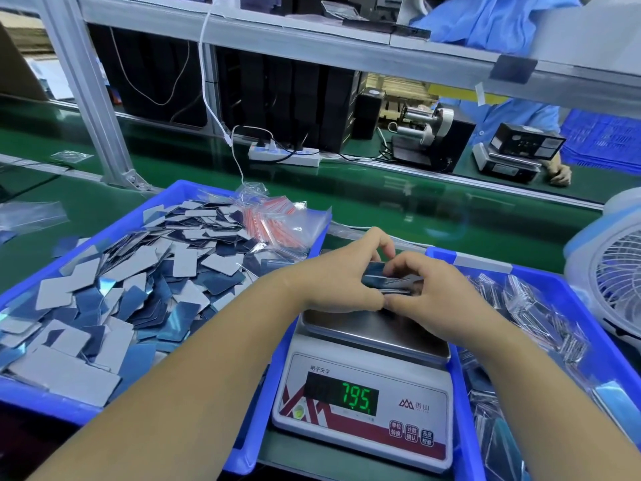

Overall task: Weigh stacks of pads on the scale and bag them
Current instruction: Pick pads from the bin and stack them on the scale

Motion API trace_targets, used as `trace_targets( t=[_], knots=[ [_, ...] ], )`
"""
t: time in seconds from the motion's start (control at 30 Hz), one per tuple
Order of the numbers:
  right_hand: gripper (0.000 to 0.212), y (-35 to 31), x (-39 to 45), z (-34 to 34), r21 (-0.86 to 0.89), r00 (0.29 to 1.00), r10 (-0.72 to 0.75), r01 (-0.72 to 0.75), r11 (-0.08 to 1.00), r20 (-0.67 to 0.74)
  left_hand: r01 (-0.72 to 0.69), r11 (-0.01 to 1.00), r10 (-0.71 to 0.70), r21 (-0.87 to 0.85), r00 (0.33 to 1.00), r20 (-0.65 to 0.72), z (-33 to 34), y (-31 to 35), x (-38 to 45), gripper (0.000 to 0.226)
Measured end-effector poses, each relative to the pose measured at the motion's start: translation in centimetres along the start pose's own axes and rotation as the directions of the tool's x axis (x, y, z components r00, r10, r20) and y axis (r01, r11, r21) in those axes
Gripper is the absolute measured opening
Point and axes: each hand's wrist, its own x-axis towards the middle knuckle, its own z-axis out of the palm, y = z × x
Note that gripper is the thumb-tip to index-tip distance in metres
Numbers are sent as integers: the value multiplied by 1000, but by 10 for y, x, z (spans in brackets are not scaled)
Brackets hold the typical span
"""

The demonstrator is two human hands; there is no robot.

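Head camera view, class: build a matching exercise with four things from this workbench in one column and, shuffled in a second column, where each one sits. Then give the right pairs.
Column one:
1. stack of pads
2. loose pads
3. bagged pads
4. white fan

Column two:
A. heaped in the blue tray left of the scale
B. at the right edge, beyond the right tray
C. held between the left hand and right hand above the scale pan
D. lying in the blue tray right of the scale

Pairs: 1-C, 2-A, 3-D, 4-B
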Motion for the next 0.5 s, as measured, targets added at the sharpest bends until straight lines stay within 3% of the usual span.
trace_targets(
  t=[0.27, 0.5],
  knots=[
    [24, -3, 0, -5, -33, 995, -28, 25, 999, -99, -63, 989, 52, -132, 995, -84, 8, 8, 3, 38],
    [27, -7, -2, -2, -108, 1000, 5, -6, 994, -9, -87, 993, 68, -81, 975, -209, -10, -9, 4, 9]
  ],
)
